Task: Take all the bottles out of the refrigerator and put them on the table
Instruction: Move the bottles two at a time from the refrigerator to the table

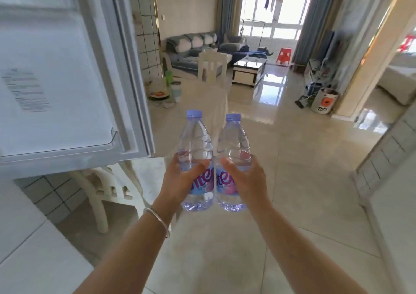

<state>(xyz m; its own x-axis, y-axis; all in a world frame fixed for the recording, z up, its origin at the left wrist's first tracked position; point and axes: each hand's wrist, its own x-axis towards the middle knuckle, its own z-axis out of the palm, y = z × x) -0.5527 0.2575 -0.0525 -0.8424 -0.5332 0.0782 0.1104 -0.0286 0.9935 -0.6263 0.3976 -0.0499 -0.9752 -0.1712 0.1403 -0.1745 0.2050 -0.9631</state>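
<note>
With both arms out front, the left hand (180, 179) grips one water bottle (196, 158), the right hand (244, 179) grips the other bottle (233, 161), both upright and touching. Straight ahead lies the table (202, 100); the open refrigerator door (67, 80) shows an empty shelf.

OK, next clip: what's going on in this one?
A person holds two clear plastic water bottles with blue caps upright, side by side: one bottle in the left hand, the other bottle in the right hand. The white refrigerator door stands open at left. Neither bottle is on a table yet.
</note>
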